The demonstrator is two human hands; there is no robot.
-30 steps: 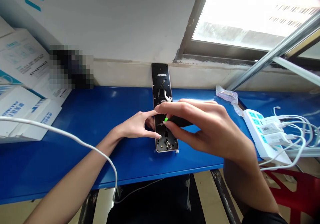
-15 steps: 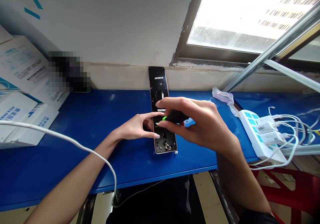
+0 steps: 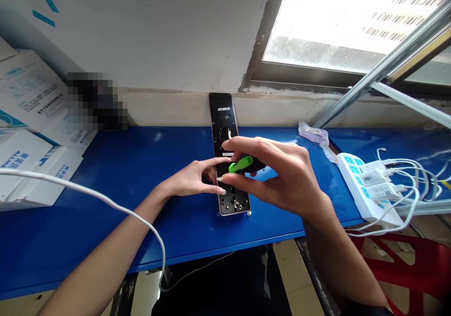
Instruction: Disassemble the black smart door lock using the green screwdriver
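Note:
A long black door-lock panel with a thin light rim lies on the table, its far end towards the wall. Small holes, a white label and metal posts show on its upper face. My left hand grips the panel's left edge, thumb and index finger resting on top, other fingers partly hidden at the side. In my right hand is a screwdriver with a green and black handle, pinched between thumb and fingers above the middle of the panel. The screwdriver's tip is hidden.
White boxes are stacked at the left of the blue table. A white cable crosses above my left forearm. On the right lie a power strip with plugged-in chargers and a small plastic bag. A red chair stands at lower right.
The screwdriver handle has turned in my right fingers, and more of its green side now shows. My left hand and the panel stay almost in place.

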